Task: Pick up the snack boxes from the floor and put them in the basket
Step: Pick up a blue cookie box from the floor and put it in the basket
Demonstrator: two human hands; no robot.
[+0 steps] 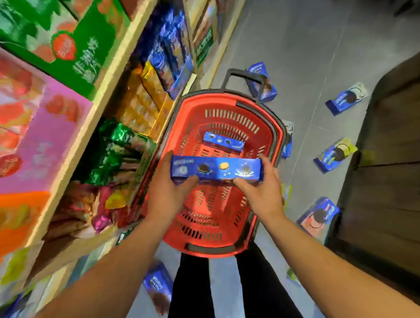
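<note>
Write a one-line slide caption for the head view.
Both hands hold a blue snack box over the red basket; another box lies inside.

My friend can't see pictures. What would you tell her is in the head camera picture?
Two hands, the left hand and the right hand, hold a long blue snack box over a red basket with another blue box already inside. More blue boxes, like one to the right, lie on the grey floor beside snack shelves.

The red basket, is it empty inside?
No, one blue snack box already lies in the red basket, and both hands hold another blue box above it.
</note>
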